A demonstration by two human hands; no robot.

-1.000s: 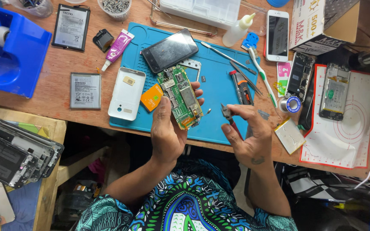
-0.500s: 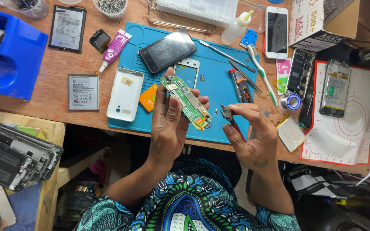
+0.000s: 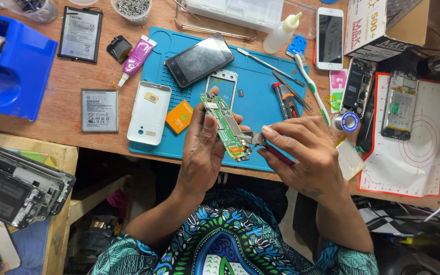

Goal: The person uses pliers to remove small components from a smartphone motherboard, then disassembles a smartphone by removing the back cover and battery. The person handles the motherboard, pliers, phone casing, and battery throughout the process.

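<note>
Item one, nearest me: my left hand (image 3: 204, 147) grips a green circuit board (image 3: 225, 127), thumb laid along its face. The board's long axis runs diagonally, upper end pointing up-left toward the bare phone frame (image 3: 222, 87), lower end down-right toward my other hand. Half a second back it lay flatter and more slanted; now it stands steeper. Item two: my right hand (image 3: 306, 155) pinches a metal tool with a red handle (image 3: 266, 145), its tip touching the board's lower right edge, where earlier it sat apart from it. Item three, beyond: blue work mat (image 3: 260, 97), bearing a white back cover (image 3: 148, 113), an orange card (image 3: 179, 116), a dark phone (image 3: 199, 59)
</note>
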